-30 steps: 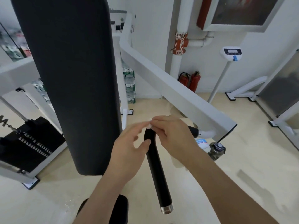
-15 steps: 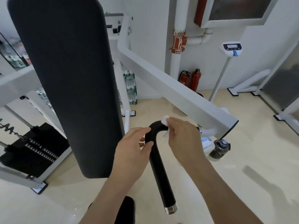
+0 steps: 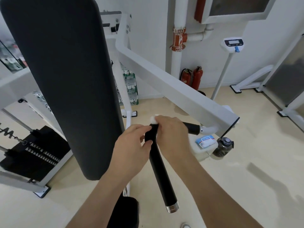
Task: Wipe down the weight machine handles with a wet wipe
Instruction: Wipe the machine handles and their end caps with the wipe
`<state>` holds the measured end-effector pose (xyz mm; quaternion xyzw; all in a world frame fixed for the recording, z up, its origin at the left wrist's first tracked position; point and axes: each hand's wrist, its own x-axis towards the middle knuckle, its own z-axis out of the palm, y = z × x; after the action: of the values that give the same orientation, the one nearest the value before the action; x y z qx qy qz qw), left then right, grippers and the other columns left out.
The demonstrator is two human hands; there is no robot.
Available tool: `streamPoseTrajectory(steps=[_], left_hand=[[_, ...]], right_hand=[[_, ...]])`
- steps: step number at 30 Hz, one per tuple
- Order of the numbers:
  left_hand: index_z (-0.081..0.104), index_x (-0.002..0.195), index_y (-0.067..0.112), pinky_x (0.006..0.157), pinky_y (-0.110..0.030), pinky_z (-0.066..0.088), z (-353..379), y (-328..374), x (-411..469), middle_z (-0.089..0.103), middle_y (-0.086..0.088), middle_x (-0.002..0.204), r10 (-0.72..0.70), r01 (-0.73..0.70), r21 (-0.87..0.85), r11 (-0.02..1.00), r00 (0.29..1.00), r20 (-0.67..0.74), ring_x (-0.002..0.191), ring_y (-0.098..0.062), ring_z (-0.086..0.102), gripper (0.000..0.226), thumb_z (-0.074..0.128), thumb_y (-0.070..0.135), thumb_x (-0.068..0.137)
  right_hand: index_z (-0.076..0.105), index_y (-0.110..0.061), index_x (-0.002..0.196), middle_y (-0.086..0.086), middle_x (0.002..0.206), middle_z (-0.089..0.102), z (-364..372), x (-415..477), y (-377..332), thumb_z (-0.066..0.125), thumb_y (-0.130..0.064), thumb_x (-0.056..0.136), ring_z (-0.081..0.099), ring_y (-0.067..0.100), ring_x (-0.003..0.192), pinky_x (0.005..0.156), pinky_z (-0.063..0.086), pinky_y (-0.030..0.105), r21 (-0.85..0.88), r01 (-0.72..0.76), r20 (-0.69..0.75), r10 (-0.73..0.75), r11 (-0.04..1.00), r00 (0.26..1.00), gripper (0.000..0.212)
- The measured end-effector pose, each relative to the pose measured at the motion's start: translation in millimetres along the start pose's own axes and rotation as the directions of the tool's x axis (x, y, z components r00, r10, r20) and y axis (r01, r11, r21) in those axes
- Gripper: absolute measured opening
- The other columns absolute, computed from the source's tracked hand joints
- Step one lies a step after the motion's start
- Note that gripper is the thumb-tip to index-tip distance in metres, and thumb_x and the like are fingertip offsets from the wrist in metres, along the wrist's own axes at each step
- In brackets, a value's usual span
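A black foam-covered handle (image 3: 160,171) with a metal end cap bends out from the white machine arm (image 3: 172,89). My left hand (image 3: 133,148) pinches the handle near its bend between thumb and fingers. My right hand (image 3: 174,135) covers the bend and presses a bunched white wet wipe (image 3: 154,119) onto it; only a small wad of the wipe shows past my fingertips. The short horizontal part of the handle (image 3: 191,127) shows to the right of my right hand.
A tall black back pad (image 3: 69,76) stands just left of my hands. A pack of wipes (image 3: 205,141) lies on a white container beside a dark bottle (image 3: 223,146) on the floor. A weight stack (image 3: 32,153) sits at left, a scale post (image 3: 222,69) at right.
My right hand with the wipe has slid left from the outer side of the bend onto its top. My left hand has closed more tightly on the handle.
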<state>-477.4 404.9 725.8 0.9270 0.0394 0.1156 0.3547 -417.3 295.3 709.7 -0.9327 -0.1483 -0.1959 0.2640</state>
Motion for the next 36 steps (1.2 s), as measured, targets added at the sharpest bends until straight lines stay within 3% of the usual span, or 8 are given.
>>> streamPoseTrajectory(steps=[5, 8, 11, 14, 18, 25, 30, 36], left_hand=[[0.049, 0.135, 0.029, 0.099, -0.025, 0.044, 7, 4, 4, 0.047, 0.023, 0.128, 0.133, -0.133, 0.068, 0.989, 0.991, 0.008, 0.111, -0.001, 0.048, 0.055, 0.057, 0.006, 0.085], [0.042, 0.141, 0.030, 0.103, -0.016, 0.029, 7, 8, 12, 0.042, 0.016, 0.144, 0.251, -0.264, 0.161, 0.951, 0.963, 0.096, 0.127, -0.007, 0.037, 0.065, 0.045, -0.002, 0.084], [0.052, 0.129, 0.030, 0.089, -0.006, 0.033, 0, 6, 19, 0.058, 0.019, 0.124, 0.271, -0.286, 0.106, 0.952, 0.952, 0.140, 0.112, -0.004, 0.047, 0.051, 0.043, 0.002, 0.087], [0.058, 0.110, 0.025, 0.079, -0.025, 0.046, -3, 3, 27, 0.064, 0.013, 0.101, 0.287, -0.318, 0.205, 0.926, 0.943, 0.167, 0.095, -0.010, 0.053, 0.020, 0.044, 0.026, 0.096], [0.059, 0.098, 0.029, 0.069, -0.029, 0.044, 5, 16, 47, 0.061, 0.011, 0.085, 0.327, -0.393, 0.459, 0.797, 0.919, 0.218, 0.087, -0.013, 0.053, 0.028, 0.038, 0.048, 0.094], [0.060, 0.110, 0.029, 0.071, -0.036, 0.050, 8, 34, 82, 0.059, 0.007, 0.074, 0.158, -0.434, 0.460, 0.775, 0.837, 0.524, 0.073, -0.014, 0.054, 0.024, 0.055, 0.040, 0.090], [0.056, 0.123, 0.019, 0.081, -0.030, 0.053, 18, 16, 49, 0.066, 0.005, 0.112, 0.425, -0.562, 0.607, 0.562, 0.825, 0.372, 0.105, -0.016, 0.062, 0.042, 0.066, 0.032, 0.084], [0.066, 0.097, 0.030, 0.068, -0.030, 0.053, 6, 23, 32, 0.067, 0.011, 0.085, 0.417, -0.573, 0.448, 0.687, 0.815, 0.402, 0.085, -0.011, 0.062, 0.021, 0.061, 0.014, 0.085]], right_hand=[[0.071, -0.012, 0.081, 0.002, 0.073, 0.072, -4, -10, 10, 0.054, -0.001, 0.076, 0.063, 0.028, 0.063, 0.055, 0.046, 0.028, 0.211, -0.037, -0.099, 0.059, 0.977, 0.993, 0.021], [0.064, -0.015, 0.073, -0.006, 0.058, 0.058, -1, -7, 17, 0.055, 0.001, 0.078, 0.042, 0.015, 0.051, 0.054, 0.029, 0.023, 0.234, -0.079, -0.141, 0.114, 0.969, 0.983, 0.020], [0.066, -0.016, 0.097, -0.004, 0.070, 0.061, 5, -10, 9, 0.053, -0.004, 0.087, 0.046, 0.010, 0.061, 0.061, 0.037, 0.022, 0.374, -0.059, -0.073, 0.093, 0.925, 0.993, 0.020], [0.045, -0.021, 0.138, -0.005, 0.108, 0.063, 2, -29, 6, 0.049, -0.001, 0.093, 0.057, 0.004, 0.094, 0.082, 0.042, 0.009, 0.578, -0.093, 0.020, 0.099, 0.811, 0.995, 0.050], [0.047, -0.021, 0.131, -0.001, 0.127, 0.053, 9, -49, 16, 0.043, 0.013, 0.082, 0.062, 0.009, 0.096, 0.084, 0.050, 0.018, 0.580, -0.082, -0.129, 0.190, 0.811, 0.973, 0.059], [0.056, -0.010, 0.127, 0.000, 0.120, 0.053, 8, -57, 19, 0.036, 0.004, 0.077, 0.064, 0.011, 0.090, 0.080, 0.054, 0.031, 0.585, -0.163, -0.115, 0.280, 0.794, 0.953, 0.056], [0.054, -0.013, 0.131, -0.004, 0.120, 0.050, 4, -57, 23, 0.038, 0.002, 0.077, 0.063, 0.009, 0.092, 0.079, 0.054, 0.030, 0.640, -0.197, -0.084, 0.323, 0.743, 0.943, 0.057], [0.057, -0.018, 0.128, -0.005, 0.122, 0.053, -5, -45, 27, 0.046, -0.003, 0.080, 0.061, 0.010, 0.094, 0.073, 0.048, 0.014, 0.708, -0.175, -0.008, 0.256, 0.684, 0.967, 0.052]])
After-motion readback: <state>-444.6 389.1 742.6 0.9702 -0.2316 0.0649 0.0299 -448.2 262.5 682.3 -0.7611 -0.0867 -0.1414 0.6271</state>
